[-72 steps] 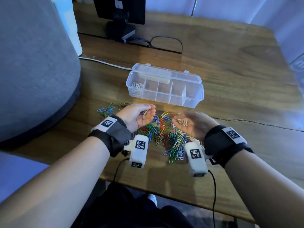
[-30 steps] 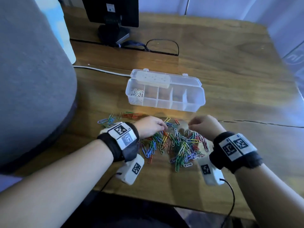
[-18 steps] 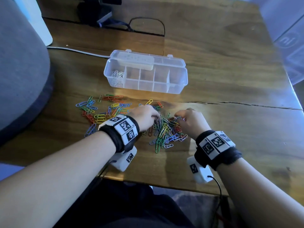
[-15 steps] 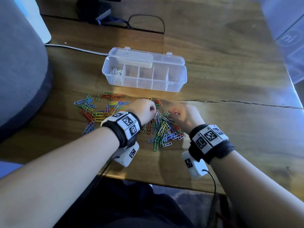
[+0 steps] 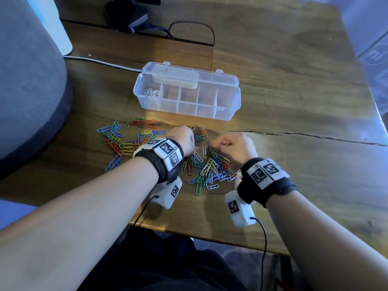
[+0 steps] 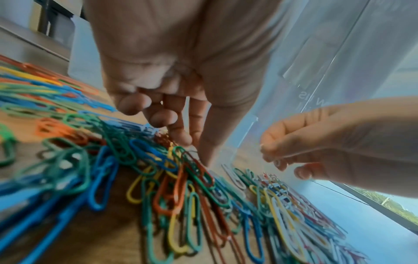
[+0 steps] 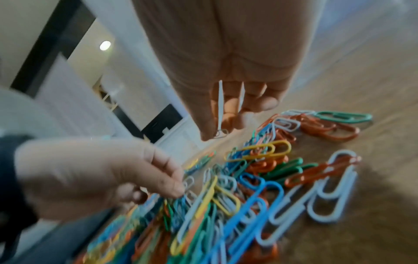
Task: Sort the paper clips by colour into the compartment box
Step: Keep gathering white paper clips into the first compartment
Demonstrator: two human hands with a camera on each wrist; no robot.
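From above, the left hand point(image 5: 182, 140) covers its own fingers, so any grip there can't be made out. The right hand point(image 5: 237, 149) is smeared by motion blur, and the black monitor stand point(image 5: 126, 12) is cut off at the top edge.

I sit at a brown wooden table point(image 5: 283, 66) with a long crack point(image 5: 315, 138) across it. A grey padded chair point(image 5: 27, 85) stands to my left, a black monitor stand point(image 5: 126, 12) ahead.
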